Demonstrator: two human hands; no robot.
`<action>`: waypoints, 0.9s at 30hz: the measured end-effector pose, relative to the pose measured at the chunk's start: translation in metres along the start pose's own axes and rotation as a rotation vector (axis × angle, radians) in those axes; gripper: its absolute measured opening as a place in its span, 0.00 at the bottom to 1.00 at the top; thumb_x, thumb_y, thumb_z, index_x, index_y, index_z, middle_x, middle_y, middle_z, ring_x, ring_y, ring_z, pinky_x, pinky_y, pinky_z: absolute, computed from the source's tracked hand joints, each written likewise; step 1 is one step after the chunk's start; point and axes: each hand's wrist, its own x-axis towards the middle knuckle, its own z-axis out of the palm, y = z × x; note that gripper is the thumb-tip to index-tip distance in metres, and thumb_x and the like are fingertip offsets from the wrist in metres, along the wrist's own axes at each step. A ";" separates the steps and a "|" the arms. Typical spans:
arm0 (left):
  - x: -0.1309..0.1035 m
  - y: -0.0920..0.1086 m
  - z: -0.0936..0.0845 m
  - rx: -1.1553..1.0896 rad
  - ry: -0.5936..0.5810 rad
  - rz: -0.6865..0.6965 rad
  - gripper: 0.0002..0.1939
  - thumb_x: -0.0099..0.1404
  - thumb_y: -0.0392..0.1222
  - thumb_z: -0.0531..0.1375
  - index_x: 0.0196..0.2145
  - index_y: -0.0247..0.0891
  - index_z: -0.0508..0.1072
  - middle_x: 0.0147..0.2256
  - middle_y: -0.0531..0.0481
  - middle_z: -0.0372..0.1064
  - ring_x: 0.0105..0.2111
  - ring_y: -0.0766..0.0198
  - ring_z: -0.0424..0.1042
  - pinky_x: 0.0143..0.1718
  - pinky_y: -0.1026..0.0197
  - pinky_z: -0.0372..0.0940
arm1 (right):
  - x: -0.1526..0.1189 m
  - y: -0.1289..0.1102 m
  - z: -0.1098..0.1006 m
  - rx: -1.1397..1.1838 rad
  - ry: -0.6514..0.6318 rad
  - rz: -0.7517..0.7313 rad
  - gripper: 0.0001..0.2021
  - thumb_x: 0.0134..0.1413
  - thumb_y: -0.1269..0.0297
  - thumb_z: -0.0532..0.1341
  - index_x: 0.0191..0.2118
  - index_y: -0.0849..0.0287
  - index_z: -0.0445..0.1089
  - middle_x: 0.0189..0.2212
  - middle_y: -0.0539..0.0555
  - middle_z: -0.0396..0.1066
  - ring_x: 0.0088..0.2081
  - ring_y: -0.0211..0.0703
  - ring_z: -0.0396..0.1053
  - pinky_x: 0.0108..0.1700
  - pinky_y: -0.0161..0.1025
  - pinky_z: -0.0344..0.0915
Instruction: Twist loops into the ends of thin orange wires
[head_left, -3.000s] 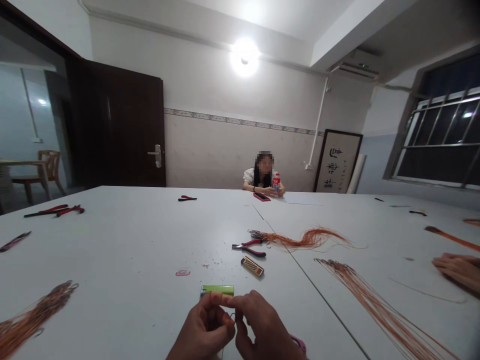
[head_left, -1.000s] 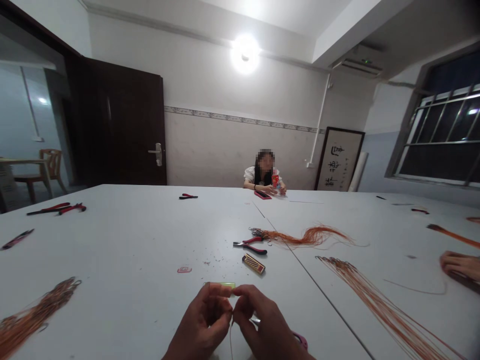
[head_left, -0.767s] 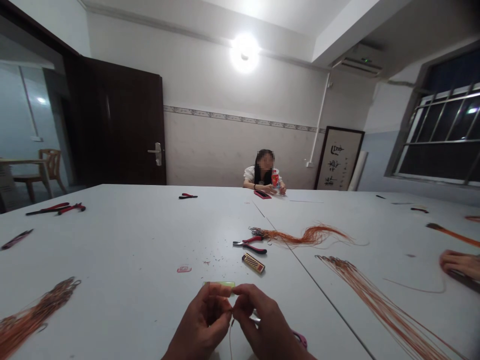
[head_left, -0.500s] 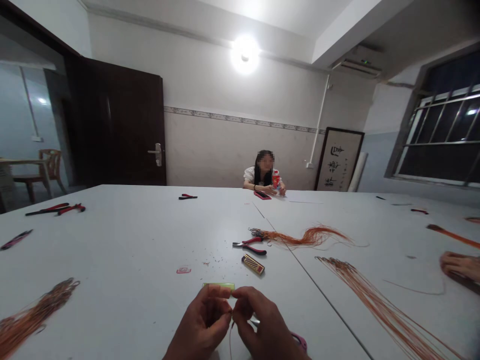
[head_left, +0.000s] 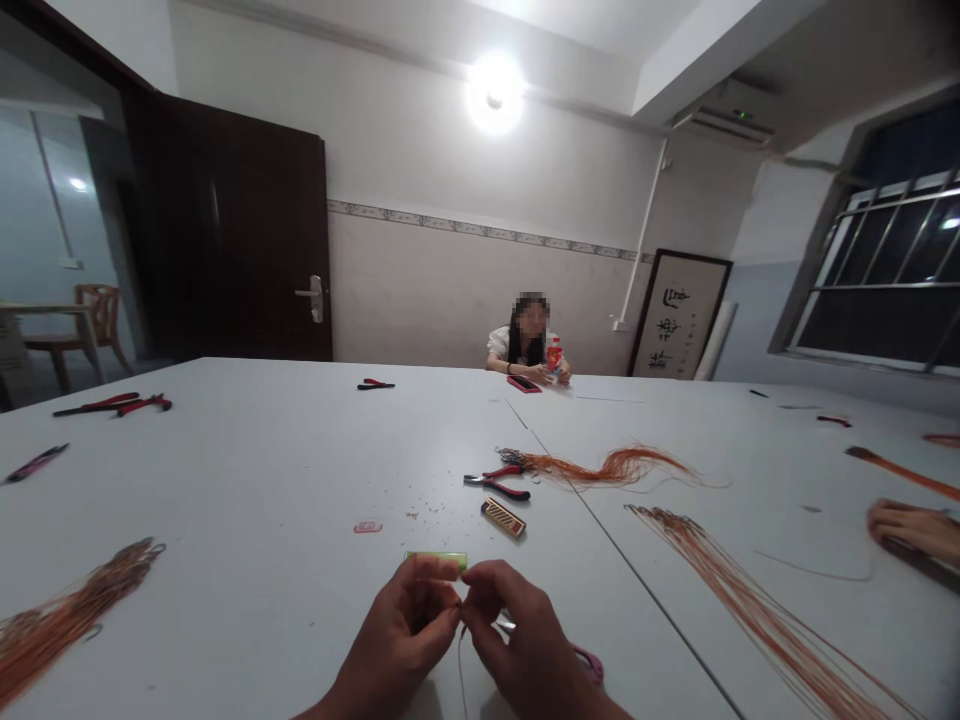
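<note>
At the bottom centre, my left hand (head_left: 409,635) and my right hand (head_left: 517,640) meet with fingertips pinched together. Both are closed on a thin cord (head_left: 462,672), whose end hangs down between them; the part inside the fingers is mostly hidden. Just beyond my left fingers lies a green object (head_left: 450,560), partly covered. Scissors with a purple handle (head_left: 591,664) lie partly under my right hand. A patterned gold lighter (head_left: 503,517) rests ahead, and behind it lie red and black pliers (head_left: 504,486).
Bundles of orange cords lie at the left (head_left: 82,610), centre (head_left: 600,468) and right (head_left: 735,590) of the white table (head_left: 247,480). Another person's hand (head_left: 911,530) rests at the right edge. Across the table sits a person (head_left: 529,340) with a red-labelled bottle (head_left: 554,355). More pliers (head_left: 112,404) lie left.
The view has shifted slightly, so the table items appear a little higher. My hands keep their pinch on the cord, with little visible change.
</note>
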 end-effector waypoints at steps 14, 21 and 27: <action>0.000 0.006 0.003 0.007 0.021 -0.018 0.10 0.55 0.37 0.61 0.37 0.39 0.68 0.24 0.56 0.62 0.26 0.67 0.62 0.29 0.63 0.59 | -0.002 -0.005 -0.001 0.091 -0.036 0.095 0.11 0.46 0.78 0.55 0.37 0.60 0.63 0.25 0.49 0.68 0.27 0.37 0.65 0.31 0.35 0.63; -0.001 0.005 0.000 0.171 -0.028 0.062 0.10 0.58 0.35 0.57 0.39 0.41 0.66 0.27 0.55 0.63 0.28 0.66 0.62 0.30 0.62 0.58 | -0.001 -0.004 -0.002 0.039 -0.019 0.093 0.10 0.46 0.78 0.56 0.36 0.59 0.64 0.25 0.49 0.69 0.27 0.38 0.67 0.32 0.36 0.63; 0.000 0.002 -0.003 0.165 -0.013 0.063 0.09 0.59 0.37 0.56 0.40 0.42 0.64 0.27 0.55 0.61 0.28 0.66 0.61 0.31 0.62 0.57 | -0.001 -0.005 -0.002 0.015 0.024 0.084 0.07 0.47 0.75 0.56 0.35 0.60 0.66 0.28 0.52 0.69 0.31 0.41 0.66 0.34 0.38 0.63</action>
